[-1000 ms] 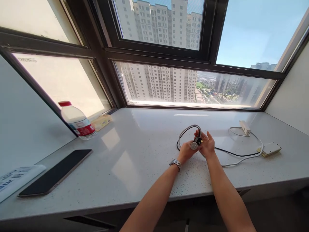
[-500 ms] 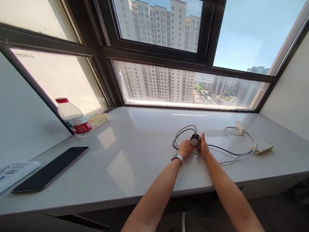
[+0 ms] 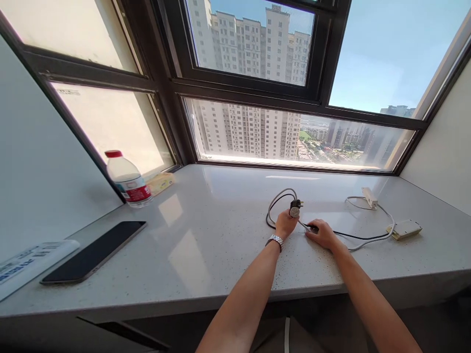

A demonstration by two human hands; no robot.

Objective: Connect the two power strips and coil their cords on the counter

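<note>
My left hand [image 3: 286,224], with a metal watch on its wrist, holds a small black plug with a round silver part [image 3: 295,210] just above the white stone counter [image 3: 206,235]. A grey cable [image 3: 279,198] loops from the plug behind the hand. My right hand [image 3: 322,232] lies low on the counter to the right, fingers closed over a black cable [image 3: 353,234] that runs off to the right. The two hands are a short way apart.
A white cable leads to a flat white adapter [image 3: 404,228] and a small white block [image 3: 369,196] at the right. At the left are a dark phone [image 3: 93,251], a white remote-like device [image 3: 25,264], a red-capped bottle [image 3: 128,179] and a yellowish packet [image 3: 161,183]. Windows rise behind.
My right hand has left the plug and moved down and right onto the black cable. My left hand keeps the plug. The view shifted slightly.
</note>
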